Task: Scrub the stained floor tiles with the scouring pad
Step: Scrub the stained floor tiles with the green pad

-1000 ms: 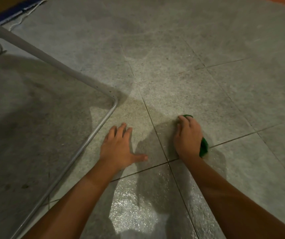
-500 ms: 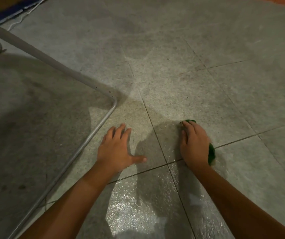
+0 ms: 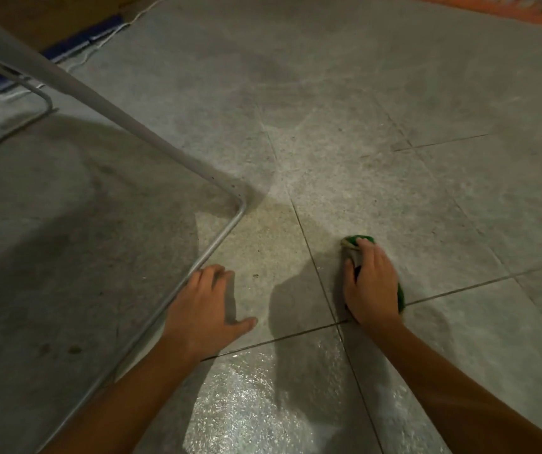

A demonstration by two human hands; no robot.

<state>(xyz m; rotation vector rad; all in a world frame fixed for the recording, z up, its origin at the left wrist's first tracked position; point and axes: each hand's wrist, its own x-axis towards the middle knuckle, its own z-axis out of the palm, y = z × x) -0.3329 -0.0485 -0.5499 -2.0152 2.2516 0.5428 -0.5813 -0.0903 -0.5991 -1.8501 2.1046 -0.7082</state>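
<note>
Far left: a blue strip [image 3: 76, 44] and a white cord [image 3: 112, 34] are seen along the floor's edge. A grey metal tube frame [image 3: 151, 139] is noted running from the far left toward the centre, where it bends and comes back toward the near left; its thinner lower run lies on the floor. A broad shadow is cast across the floor left of the frame, with a few dark spots in it. The left hand [image 3: 205, 303] is laid flat on a tile just right of the frame's lower run, palm down, fingers straight and close together, thumb spread out to the right; nothing is held. Near centre, a wet, glossy patch [image 3: 256, 404] is seen between the two forearms, catching the light. The speckled grey floor tiles [image 3: 377, 198] are divided by dark grout lines [image 3: 459, 290], and two of these cross between the hands, close to the right wrist. The green scouring pad [image 3: 359, 240] is pressed against the tile just right of that crossing, mostly covered; green shows at its far end and along its right edge. It is gripped by the right hand [image 3: 372, 286], fingers curled over its top and thumb set along its left side. The tile around the pad appears paler and slightly filmy. Far right: an orange strip [image 3: 525, 8] is noted at the floor's far edge.
</note>
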